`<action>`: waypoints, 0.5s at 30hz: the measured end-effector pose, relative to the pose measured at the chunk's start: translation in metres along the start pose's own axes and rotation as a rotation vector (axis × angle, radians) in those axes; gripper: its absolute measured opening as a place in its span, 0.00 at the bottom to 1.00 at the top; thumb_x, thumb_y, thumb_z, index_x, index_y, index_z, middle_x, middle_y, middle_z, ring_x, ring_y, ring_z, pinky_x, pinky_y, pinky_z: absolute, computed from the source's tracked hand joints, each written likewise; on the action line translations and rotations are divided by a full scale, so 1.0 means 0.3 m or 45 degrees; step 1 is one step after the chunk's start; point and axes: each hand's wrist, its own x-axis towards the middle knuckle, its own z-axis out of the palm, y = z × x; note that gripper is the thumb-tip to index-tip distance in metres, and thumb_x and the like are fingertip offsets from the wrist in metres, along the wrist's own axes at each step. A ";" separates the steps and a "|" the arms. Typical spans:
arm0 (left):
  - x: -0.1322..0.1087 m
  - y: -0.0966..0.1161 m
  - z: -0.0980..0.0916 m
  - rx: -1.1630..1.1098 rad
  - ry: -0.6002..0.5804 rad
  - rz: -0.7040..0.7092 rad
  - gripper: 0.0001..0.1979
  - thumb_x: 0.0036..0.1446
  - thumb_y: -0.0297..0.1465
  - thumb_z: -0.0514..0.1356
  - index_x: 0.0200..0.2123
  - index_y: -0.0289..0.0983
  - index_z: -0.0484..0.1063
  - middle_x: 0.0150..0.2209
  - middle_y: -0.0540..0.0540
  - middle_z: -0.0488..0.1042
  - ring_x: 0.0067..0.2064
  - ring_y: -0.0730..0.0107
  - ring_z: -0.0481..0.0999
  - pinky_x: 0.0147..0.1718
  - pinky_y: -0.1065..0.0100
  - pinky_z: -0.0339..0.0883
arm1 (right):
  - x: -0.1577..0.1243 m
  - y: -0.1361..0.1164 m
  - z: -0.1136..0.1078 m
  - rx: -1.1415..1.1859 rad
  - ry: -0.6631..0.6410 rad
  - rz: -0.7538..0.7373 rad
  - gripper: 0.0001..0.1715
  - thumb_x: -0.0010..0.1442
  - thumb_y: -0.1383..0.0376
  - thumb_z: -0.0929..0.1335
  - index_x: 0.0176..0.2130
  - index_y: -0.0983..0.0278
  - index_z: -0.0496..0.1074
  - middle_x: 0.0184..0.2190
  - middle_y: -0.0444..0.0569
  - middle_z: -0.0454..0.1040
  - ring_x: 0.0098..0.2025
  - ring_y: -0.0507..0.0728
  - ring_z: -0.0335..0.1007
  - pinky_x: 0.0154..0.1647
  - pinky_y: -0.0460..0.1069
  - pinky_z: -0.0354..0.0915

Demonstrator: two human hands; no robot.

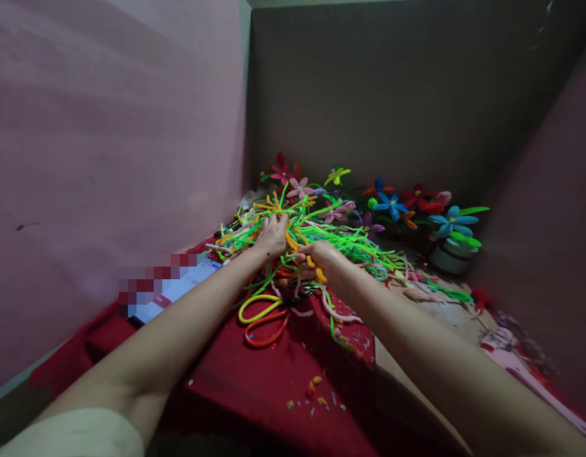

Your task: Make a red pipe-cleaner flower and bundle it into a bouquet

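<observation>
Orange pipe cleaners (293, 241) stretch between my two hands, over a tangled heap of green, yellow and orange pipe cleaners (340, 238). My left hand (272, 236) is closed at their upper end, with its fingertips partly lost among the strands. Lower and to the right, my right hand (324, 256) pinches the same orange strands, whose thick twisted end hangs below the fingers. Just in front of the heap lies a pair of scissors (266, 343) with one yellow and one red handle loop; its blades are hidden.
Pipe-cleaner flowers (390, 206) in several colours stand behind the heap, some by a pale jar (453, 255). A lit phone (178, 285) lies left beside the pink wall (131, 127). Scraps dot the red cloth (254, 387). Cardboard (402, 374) and a pink item (516, 368) are at right.
</observation>
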 end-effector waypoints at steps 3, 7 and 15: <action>0.040 -0.009 0.028 -0.001 -0.026 -0.062 0.25 0.54 0.28 0.56 0.56 0.34 0.60 0.45 0.36 0.67 0.51 0.49 0.66 0.47 0.54 0.62 | -0.085 -0.008 -0.024 0.006 0.021 0.059 0.14 0.64 0.71 0.54 0.27 0.65 0.57 0.14 0.36 0.55 0.11 0.44 0.40 0.10 0.40 0.43; 0.065 -0.042 0.049 -0.019 -0.033 -0.101 0.19 0.59 0.31 0.54 0.54 0.35 0.62 0.48 0.39 0.69 0.48 0.60 0.70 0.45 0.55 0.66 | -0.231 -0.022 -0.074 0.036 0.006 0.059 0.14 0.63 0.71 0.55 0.25 0.63 0.53 0.12 0.35 0.51 0.11 0.43 0.37 0.09 0.39 0.39; 0.103 -0.046 0.040 0.003 -0.247 -0.233 0.18 0.59 0.35 0.56 0.50 0.35 0.65 0.49 0.41 0.68 0.46 0.62 0.71 0.43 0.56 0.69 | -0.520 -0.033 -0.193 0.213 -0.032 -0.353 0.13 0.59 0.68 0.63 0.24 0.63 0.57 0.14 0.36 0.54 0.11 0.43 0.33 0.07 0.39 0.39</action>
